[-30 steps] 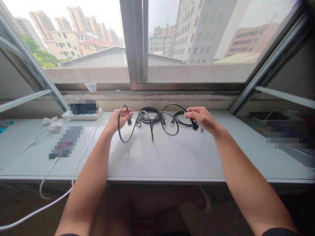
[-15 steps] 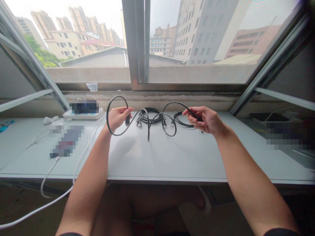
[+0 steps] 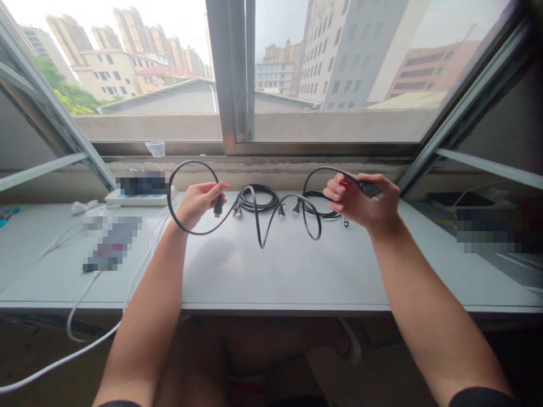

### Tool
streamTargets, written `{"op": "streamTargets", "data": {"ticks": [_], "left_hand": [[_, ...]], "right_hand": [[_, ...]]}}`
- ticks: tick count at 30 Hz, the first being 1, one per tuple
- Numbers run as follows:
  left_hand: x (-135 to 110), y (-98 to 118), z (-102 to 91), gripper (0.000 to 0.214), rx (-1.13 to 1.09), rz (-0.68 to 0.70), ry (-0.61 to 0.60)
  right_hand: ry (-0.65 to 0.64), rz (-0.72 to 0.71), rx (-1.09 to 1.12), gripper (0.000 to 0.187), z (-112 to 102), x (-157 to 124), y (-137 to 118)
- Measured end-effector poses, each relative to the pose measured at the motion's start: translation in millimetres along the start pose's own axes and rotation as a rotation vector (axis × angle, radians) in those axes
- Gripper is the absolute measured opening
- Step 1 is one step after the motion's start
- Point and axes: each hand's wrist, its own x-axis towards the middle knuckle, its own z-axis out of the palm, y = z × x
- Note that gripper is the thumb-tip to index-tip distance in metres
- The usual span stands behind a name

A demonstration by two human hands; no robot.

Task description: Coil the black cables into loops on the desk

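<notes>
A black HDMI-style cable (image 3: 262,237) hangs in loose loops between my two hands above the table. My left hand (image 3: 201,202) pinches one end, with the connector (image 3: 218,206) pointing down below the fingertips. The other end lies in my right hand (image 3: 365,200), whose fingers curl round it; that connector (image 3: 370,190) shows over the palm, its metal tip pointing right. Behind the hanging cable, a coiled black cable (image 3: 258,199) rests on the table. A second coiled black cable (image 3: 319,204) lies to its right, partly hidden by my right hand.
On the left of the white table (image 3: 284,282) stand a white power strip (image 3: 136,198), a blurred-out phone-like object (image 3: 112,243) and white cords (image 3: 146,263). A dark flat object (image 3: 456,200) is at the far right. The window frame (image 3: 235,85) rises behind the table.
My right hand has moved slightly right and turned its palm up, so its connector now shows. The cable's loops are spread wider. My left hand keeps its pinch.
</notes>
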Motion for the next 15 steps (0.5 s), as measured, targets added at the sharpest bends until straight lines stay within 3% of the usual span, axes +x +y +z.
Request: {"op": "streamTargets", "data": {"ticks": [4, 10, 15], "left_hand": [[0.5, -1.3, -1.1, 0.055, 0.001, 0.0, 0.017], [-1.1, -0.9, 1.6, 0.056, 0.04, -0.056, -0.079], [-0.7, -1.2, 2.2, 0.058, 0.072, -0.052, -0.056]], "right_hand": [[0.048, -0.062, -0.082, 0.036, -1.6, 3.7, 4.8], [0.032, -0.056, -0.043, 0.022, 0.2, 10.0, 7.9], [0.115, -0.051, -0.122, 0.025, 5.9, 9.1, 5.5]]}}
